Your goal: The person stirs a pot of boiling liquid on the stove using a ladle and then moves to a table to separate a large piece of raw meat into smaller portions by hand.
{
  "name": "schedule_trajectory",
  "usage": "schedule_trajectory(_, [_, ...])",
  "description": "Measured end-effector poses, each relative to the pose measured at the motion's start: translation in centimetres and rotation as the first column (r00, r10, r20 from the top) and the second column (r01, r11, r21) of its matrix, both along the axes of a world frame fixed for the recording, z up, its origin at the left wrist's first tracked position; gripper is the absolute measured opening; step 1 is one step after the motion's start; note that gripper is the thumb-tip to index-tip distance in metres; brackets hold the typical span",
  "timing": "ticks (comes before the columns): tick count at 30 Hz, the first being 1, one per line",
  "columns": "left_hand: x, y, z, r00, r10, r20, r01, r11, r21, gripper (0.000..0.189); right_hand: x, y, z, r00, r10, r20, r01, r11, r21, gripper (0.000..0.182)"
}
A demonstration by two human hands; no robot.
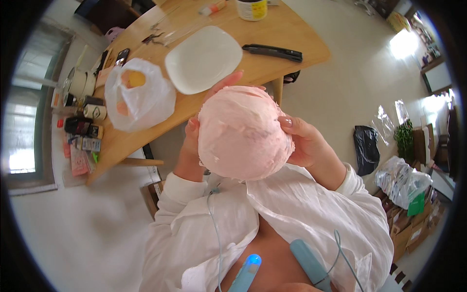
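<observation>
Between my hands, close to my chest, is a large round peeled fruit [242,135], apparently a pomelo, with a pale pink, rough, fibrous surface. My left hand [190,140] holds its left side, the thumb at the near side and a fingertip showing beyond its far edge. On the right, my right hand [303,137] grips it with the thumb pressed beside a small crease or split; its other fingers are mostly hidden behind the fruit. Just beyond the fruit, a white rounded rectangular plate [203,58] rests on the wooden table [303,33].
Left of the plate stands a white plastic bag [142,102] with yellow-orange things inside. A long black-handled tool [273,53] lies right of the plate. A tub [252,10], a phone [122,57] and several bottles sit on the table. A black bag [366,149] lies on the floor.
</observation>
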State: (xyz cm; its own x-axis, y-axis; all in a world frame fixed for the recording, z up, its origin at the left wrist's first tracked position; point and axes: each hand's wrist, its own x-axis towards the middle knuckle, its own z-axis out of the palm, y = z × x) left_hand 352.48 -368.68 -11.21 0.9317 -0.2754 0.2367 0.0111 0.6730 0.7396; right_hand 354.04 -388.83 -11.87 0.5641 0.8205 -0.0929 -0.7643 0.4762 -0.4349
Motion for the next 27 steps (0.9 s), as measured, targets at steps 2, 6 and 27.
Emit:
schedule_trajectory(2, [1.7, -0.2, -0.2, 0.999, 0.045, 0.018, -0.048, 0.967, 0.25, 0.108, 0.5, -1.1, -0.2, 0.995, -0.092, 0.033, 0.092, 0.996, 0.013, 0.076])
schedule_trajectory(6, [3.5, -0.8, 3.6, 0.997, 0.079, 0.006, -0.067, 0.804, 0.591, 0.115, 1.9, -3.2, 1.2, 0.85, -0.364, 0.38, 0.441, 0.887, -0.137, 0.086])
schedule_trajectory(27, [9.4, -6.2, -0.1, 0.946, 0.228, 0.229, -0.318, 0.53, 0.786, 0.098, 10.3, -4.5, 0.2, 0.573, -0.081, 0.815, 0.732, 0.497, -0.466, 0.071])
